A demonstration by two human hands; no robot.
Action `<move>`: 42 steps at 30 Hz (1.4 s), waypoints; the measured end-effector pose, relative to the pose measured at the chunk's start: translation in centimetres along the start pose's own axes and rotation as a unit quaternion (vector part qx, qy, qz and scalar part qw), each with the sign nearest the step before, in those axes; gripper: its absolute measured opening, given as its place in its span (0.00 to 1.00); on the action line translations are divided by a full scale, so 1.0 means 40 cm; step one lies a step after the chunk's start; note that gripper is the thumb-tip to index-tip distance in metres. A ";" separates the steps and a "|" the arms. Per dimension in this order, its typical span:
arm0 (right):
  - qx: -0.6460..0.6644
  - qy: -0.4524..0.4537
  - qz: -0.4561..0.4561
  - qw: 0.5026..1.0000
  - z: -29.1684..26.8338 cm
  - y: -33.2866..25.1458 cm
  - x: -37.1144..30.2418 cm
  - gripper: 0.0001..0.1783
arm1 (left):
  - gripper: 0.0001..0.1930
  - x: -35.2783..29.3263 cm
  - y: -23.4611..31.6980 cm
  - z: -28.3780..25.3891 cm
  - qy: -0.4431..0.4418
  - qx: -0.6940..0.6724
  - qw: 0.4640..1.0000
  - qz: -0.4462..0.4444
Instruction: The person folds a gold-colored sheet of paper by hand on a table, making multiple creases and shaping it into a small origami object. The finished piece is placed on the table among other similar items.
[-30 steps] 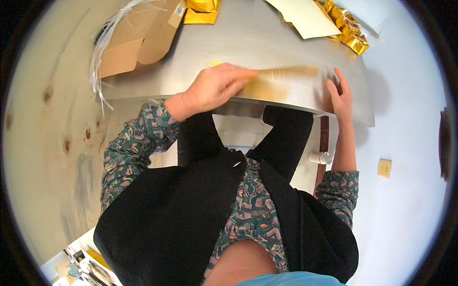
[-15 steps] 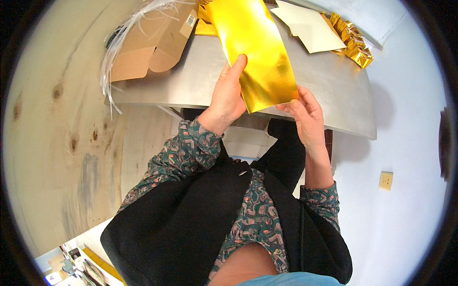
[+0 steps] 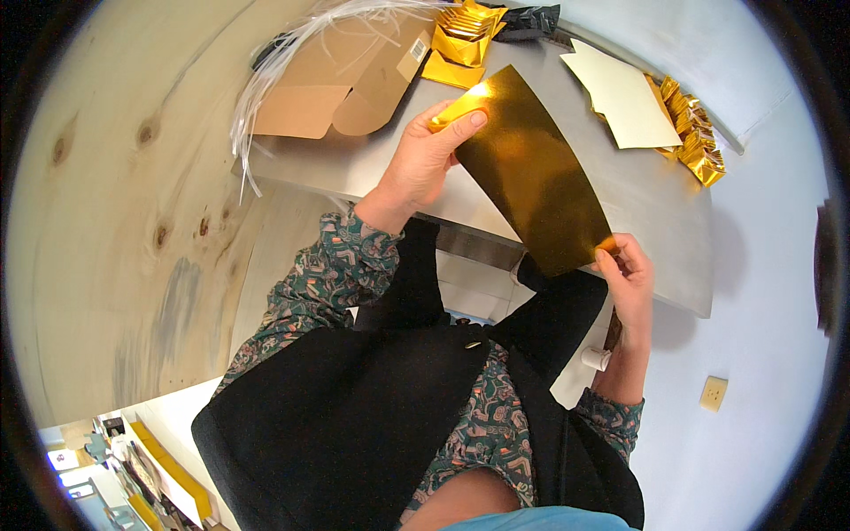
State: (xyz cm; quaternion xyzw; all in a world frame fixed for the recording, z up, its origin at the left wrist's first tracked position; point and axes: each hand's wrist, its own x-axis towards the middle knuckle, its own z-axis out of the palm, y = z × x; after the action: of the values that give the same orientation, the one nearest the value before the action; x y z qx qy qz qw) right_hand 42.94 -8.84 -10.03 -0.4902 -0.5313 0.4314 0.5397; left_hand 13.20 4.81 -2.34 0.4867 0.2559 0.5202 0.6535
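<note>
Between my two hands a sheet of shiny gold foil paper [image 3: 540, 173] is held tilted above the near edge of the metal table. My left hand [image 3: 423, 159] is closed on its far left corner, thumb on top. At the near right corner, my right hand [image 3: 630, 274] pinches the sheet between thumb and fingers. A stack of folded gold foil pieces [image 3: 462, 44] lies on the table beyond my left hand. To the far right, cream-coloured paper sheets [image 3: 620, 97] lie beside another row of folded gold pieces [image 3: 695, 133].
An unfolded brown cardboard box [image 3: 354, 80] lies at the left of the metal table [image 3: 660, 212], with white strips [image 3: 245, 128] draped over it. Something black and crinkled [image 3: 529, 22] is at the back. A plywood panel [image 3: 133, 239] borders the left, a pale wall [image 3: 761, 354] the right.
My right hand has moved right and nearer, and my left has shifted to the sheet's far corner. The gold sheet has come nearer and tilted, its surface now darker. The view has shifted slightly.
</note>
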 end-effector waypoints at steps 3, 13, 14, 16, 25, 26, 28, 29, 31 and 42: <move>-0.041 0.006 -0.009 0.999 -0.027 -0.008 -0.009 0.04 | 0.11 0.005 0.025 -0.011 -0.048 0.061 0.997 0.023; -0.038 0.017 -0.030 0.999 -0.072 -0.008 -0.002 0.07 | 0.07 0.016 0.069 -0.006 -0.096 0.133 0.986 0.034; -0.033 0.017 -0.031 0.999 -0.075 -0.007 -0.002 0.07 | 0.07 0.014 0.067 -0.003 -0.089 0.137 0.986 0.037; -0.015 0.015 -0.033 0.999 -0.083 -0.004 -0.003 0.07 | 0.07 0.010 0.067 0.000 -0.090 0.144 0.985 0.038; 0.009 0.013 -0.046 0.999 -0.095 -0.012 -0.003 0.08 | 0.08 0.015 0.078 0.006 -0.089 0.163 0.982 0.042; 0.009 0.014 -0.047 0.999 -0.095 -0.013 -0.003 0.08 | 0.09 0.015 0.076 0.008 -0.088 0.147 0.985 0.035; 0.008 0.014 -0.046 0.999 -0.095 -0.015 -0.002 0.08 | 0.09 0.016 0.074 0.012 -0.084 0.136 0.986 0.040; 0.007 0.013 -0.045 0.999 -0.096 -0.015 -0.002 0.08 | 0.10 0.017 0.071 0.013 -0.082 0.140 0.985 0.052; 0.012 0.013 -0.047 0.999 -0.099 -0.015 -0.002 0.08 | 0.09 0.017 0.067 0.011 -0.079 0.144 0.984 0.065; 0.022 0.025 -0.068 0.997 -0.107 -0.026 0.003 0.09 | 0.06 0.009 0.063 -0.006 -0.091 0.125 0.983 0.097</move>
State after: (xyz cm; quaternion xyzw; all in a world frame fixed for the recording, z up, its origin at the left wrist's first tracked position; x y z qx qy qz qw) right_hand 47.17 -9.18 -8.79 -0.4513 -0.5401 0.3928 0.5919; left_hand 12.03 5.18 -0.08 0.6323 0.2102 0.4987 0.5544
